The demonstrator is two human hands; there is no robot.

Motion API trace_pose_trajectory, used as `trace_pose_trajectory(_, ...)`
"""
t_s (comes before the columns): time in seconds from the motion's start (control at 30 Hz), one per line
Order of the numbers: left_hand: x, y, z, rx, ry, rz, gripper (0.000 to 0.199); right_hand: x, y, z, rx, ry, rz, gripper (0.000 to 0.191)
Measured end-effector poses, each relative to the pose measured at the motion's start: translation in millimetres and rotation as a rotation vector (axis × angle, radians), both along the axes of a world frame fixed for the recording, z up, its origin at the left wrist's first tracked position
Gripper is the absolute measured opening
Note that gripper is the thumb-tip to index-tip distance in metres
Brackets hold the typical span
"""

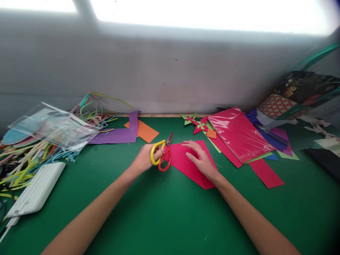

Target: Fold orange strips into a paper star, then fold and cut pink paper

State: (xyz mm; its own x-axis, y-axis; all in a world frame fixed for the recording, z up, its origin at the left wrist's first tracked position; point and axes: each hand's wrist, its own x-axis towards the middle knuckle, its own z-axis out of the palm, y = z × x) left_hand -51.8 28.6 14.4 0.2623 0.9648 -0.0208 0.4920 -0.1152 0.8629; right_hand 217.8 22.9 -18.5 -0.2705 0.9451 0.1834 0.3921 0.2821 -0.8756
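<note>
My left hand (147,157) is closed around a pair of scissors (164,159) with one yellow and one red handle loop. The blades point up and away from me, over the left corner of a red sheet of paper (183,161). On the right part of that sheet rests my right hand (199,157), fingers spread and palm down, holding nothing. The sheet lies flat on the green table, with a folded-looking edge near its lower corner, partly under my right wrist.
Purple paper (114,136) and an orange piece (147,131) lie behind on the left. Folded paper stars (198,124) and a wrapped pack of red paper (240,134) are at the back right. A white power strip (38,187) sits beside piled pipe cleaners (23,166) at left.
</note>
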Motion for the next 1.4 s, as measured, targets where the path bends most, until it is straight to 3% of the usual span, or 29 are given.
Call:
trace_pose_trajectory(0.1,22,-20,-6.0,0.200,0.198,0.023,0.033,-11,-9,4.7,-0.072,0.193,-0.022,0.027)
trace_pose_trajectory(0.17,33,-32,-9.3,0.332,0.349,0.042,0.030,-20,-17,4.9,-0.247,0.379,0.116,0.029)
trace_pose_trajectory(0.23,44,-43,-12.9,0.437,0.439,-0.015,0.028,-29,-24,1.9,-0.389,0.532,0.199,0.030)
trace_pose_trajectory(0.4,54,-55,-20.0,0.576,0.501,-0.186,0.032,-38,-30,-8.1,-0.634,0.749,0.153,0.030)
trace_pose_trajectory(0.47,45,-48,-19.3,0.559,0.450,-0.204,0.034,-38,-29,-7.5,-0.629,0.790,0.156,0.031)
trace_pose_trajectory(0.57,18,-25,-17.0,0.536,0.451,0.014,0.035,-38,-25,-2.9,-0.554,0.850,0.121,0.040)
trace_pose_trajectory(0.63,-2,-6,-17.6,0.498,0.558,0.117,0.035,-37,-22,-0.8,-0.520,0.884,0.034,0.044)
trace_pose_trajectory(0.7,-19,10,-20.6,0.466,0.750,0.134,0.036,-33,-18,-1.4,-0.488,0.907,-0.048,0.042)
trace_pose_trajectory(0.83,-33,23,-29.4,0.373,0.907,0.139,0.045,-22,-8,-10.2,-0.423,0.883,-0.044,0.032)
trace_pose_trajectory(0.93,-34,25,-33.0,0.325,0.845,0.123,0.044,-18,-4,-17.9,-0.382,0.874,-0.074,0.034)
trace_pose_trajectory(1.0,-35,26,-33.1,0.221,0.701,0.134,0.041,-18,-2,-21.0,-0.380,0.884,-0.087,0.035)
trace_pose_trajectory(1.17,-33,28,-25.1,-0.136,0.003,0.123,0.049,-18,-1,-21.5,-0.387,0.935,-0.086,0.029)
trace_pose_trajectory(1.27,-23,21,-18.9,-0.308,-0.322,0.046,0.050,-16,-1,-19.9,-0.378,0.917,-0.075,0.028)
trace_pose_trajectory(1.33,-11,14,-18.1,-0.389,-0.372,-0.038,0.053,-16,-1,-19.7,-0.374,0.869,-0.055,0.029)
trace_pose_trajectory(1.4,3,6,-20.9,-0.378,-0.246,-0.097,0.058,-15,-1,-20.4,-0.376,0.833,-0.036,0.031)
